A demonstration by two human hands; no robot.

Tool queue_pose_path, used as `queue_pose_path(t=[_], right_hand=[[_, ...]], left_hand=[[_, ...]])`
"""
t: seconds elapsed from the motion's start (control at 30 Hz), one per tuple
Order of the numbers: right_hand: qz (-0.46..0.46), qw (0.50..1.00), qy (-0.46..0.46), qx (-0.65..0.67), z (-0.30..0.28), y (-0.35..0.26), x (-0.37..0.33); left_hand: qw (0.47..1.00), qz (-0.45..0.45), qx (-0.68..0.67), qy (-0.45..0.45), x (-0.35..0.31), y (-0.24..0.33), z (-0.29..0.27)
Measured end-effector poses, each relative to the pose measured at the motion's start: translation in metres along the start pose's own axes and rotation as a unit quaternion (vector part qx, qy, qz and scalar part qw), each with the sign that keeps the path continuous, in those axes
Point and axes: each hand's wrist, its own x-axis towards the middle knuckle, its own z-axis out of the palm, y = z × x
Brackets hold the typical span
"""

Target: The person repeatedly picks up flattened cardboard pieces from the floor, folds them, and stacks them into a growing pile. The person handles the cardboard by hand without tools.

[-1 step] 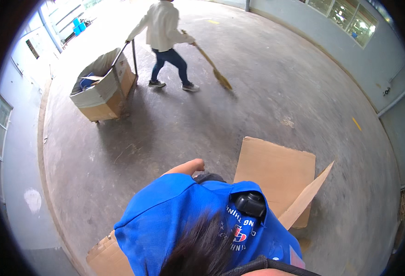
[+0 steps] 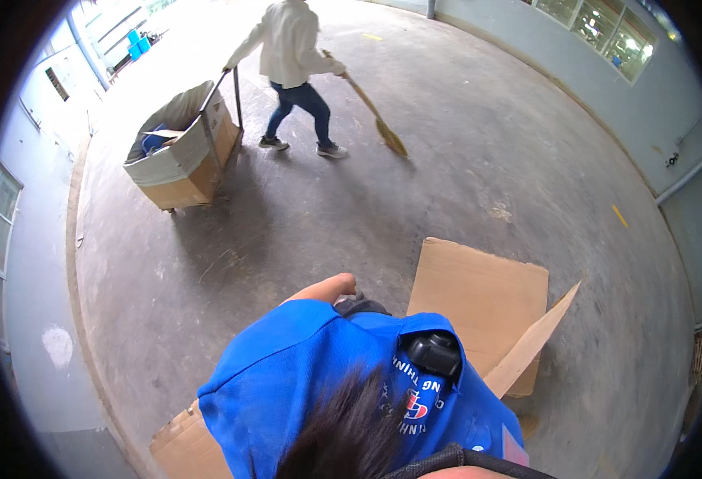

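Note:
My left hand [image 2: 344, 285] shows just past my blue sleeve [image 2: 279, 343]; its fingers are mostly hidden, so their grip cannot be read. Beside it is a dark patch of clothing [image 2: 360, 306]. My right hand is out of sight behind my body. To my right an opened cardboard box [image 2: 478, 299] spreads on the concrete floor, with one flap [image 2: 536, 339] standing at a slant. Another cardboard piece [image 2: 189, 441] sticks out from under my body at the lower left.
Ahead, a person [image 2: 291, 56] in a white top holds a broom [image 2: 376, 116] and the handle of a wheeled cart [image 2: 171, 172] with cardboard sides and things inside. Grey walls [image 2: 542, 48] bound the concrete floor [image 2: 303, 199]; windows [image 2: 618, 40] are set into the right one.
The person ahead, the broom and the cart have shifted slightly to the right. My left arm and the cardboard look nearly the same.

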Motion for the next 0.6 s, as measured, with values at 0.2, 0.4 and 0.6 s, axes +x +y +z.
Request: queue_pose_path(t=[0.2, 0.4, 0.6], right_hand=[[0.012, 1.000, -0.011, -0.019, 0.112, -0.164, -0.033], [0.036, 0.999, -0.014, -0.036, 0.263, -0.363, -0.058], [0.024, 0.999, -0.025, -0.033, 0.404, -0.556, -0.104]], left_hand=[[0.997, 0.024, 0.070, 0.024, 0.009, -0.245, -0.001], [0.990, -0.141, -0.006, 0.026, -0.016, -0.577, -0.042], [0.926, -0.335, -0.170, 0.034, -0.125, -0.844, -0.079]])
